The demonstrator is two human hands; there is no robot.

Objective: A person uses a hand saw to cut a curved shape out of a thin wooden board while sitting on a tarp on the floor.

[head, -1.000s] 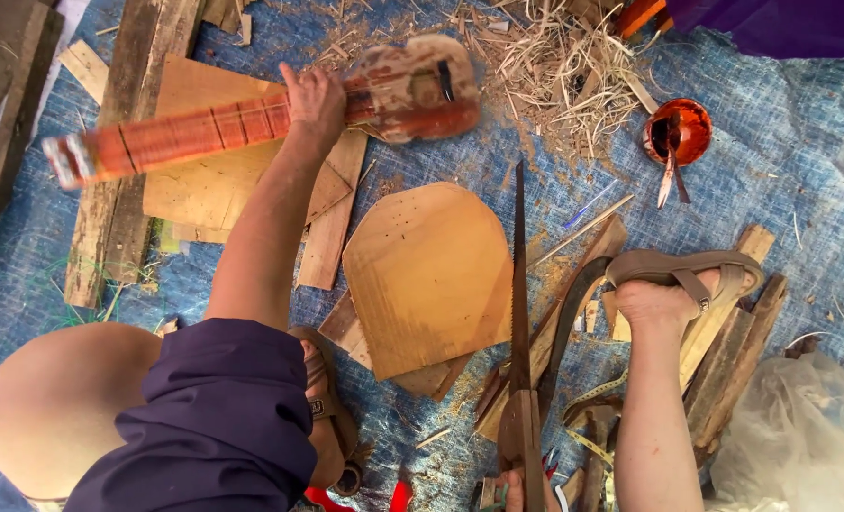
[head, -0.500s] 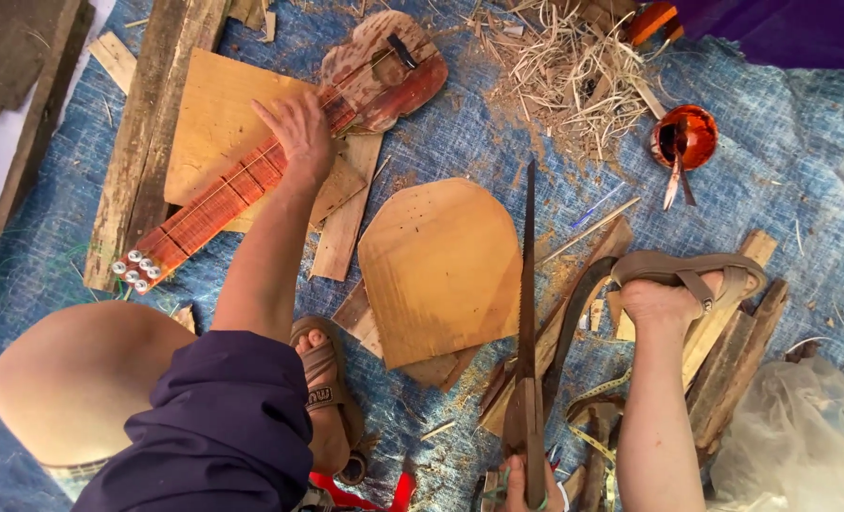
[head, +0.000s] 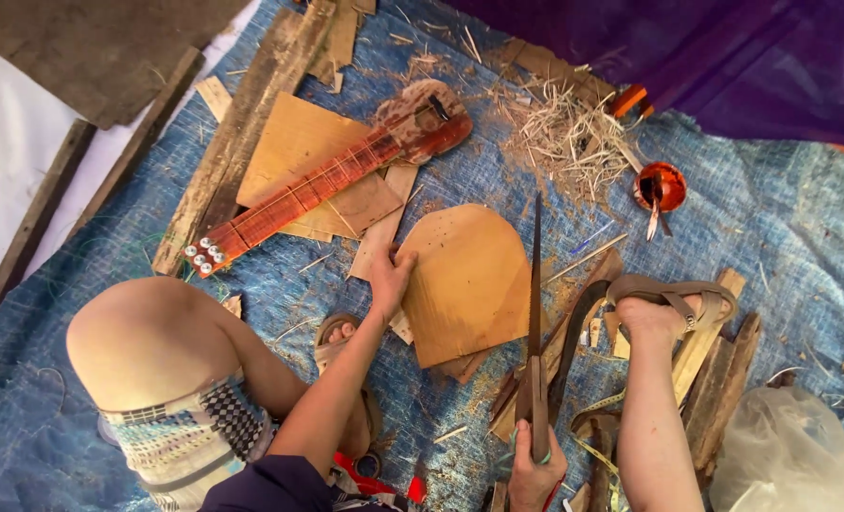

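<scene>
Going L to R over the blue tarp (head: 782, 218). Far L, a bare bent knee (head: 142, 337) at abt 8 o'clock of the scene, checked shorts below it. Above that, at 11 o'clock, a long weathered plank (head: 242, 133) runs diagonal, w/ a small red stringed instrument (head: 327, 180) lying across a flat plywood sheet (head: 294, 142), pegs at the low L end, body at the upper R.

Centre: left hand (head: 390, 275) rests w/ fingers spread flat, pressing the L edge of a rounded plywood piece (head: 469, 280); not gripping, just pinning it down. That piece lies flat on the tarp at dead centre, atop other offcuts, rounded end toward 12 o'clock.

Just R of it, right hand (head: 534, 469) at 6 o'clock is clenched round the handle of a long narrow saw (head: 535, 313), blade pointing to 12 o'clock, running along the piece's R edge.

Further R, a sandalled foot (head: 663, 308) at 3 o'clock stands on wood strips (head: 716, 374). At 1 o'clock, straw-like shavings (head: 569, 133) and a small orange pot (head: 661, 185) w/ a tool in it. Purple cloth (head: 725, 57) top R; clear plastic bag (head: 787, 455) at 5 o'clock.
</scene>
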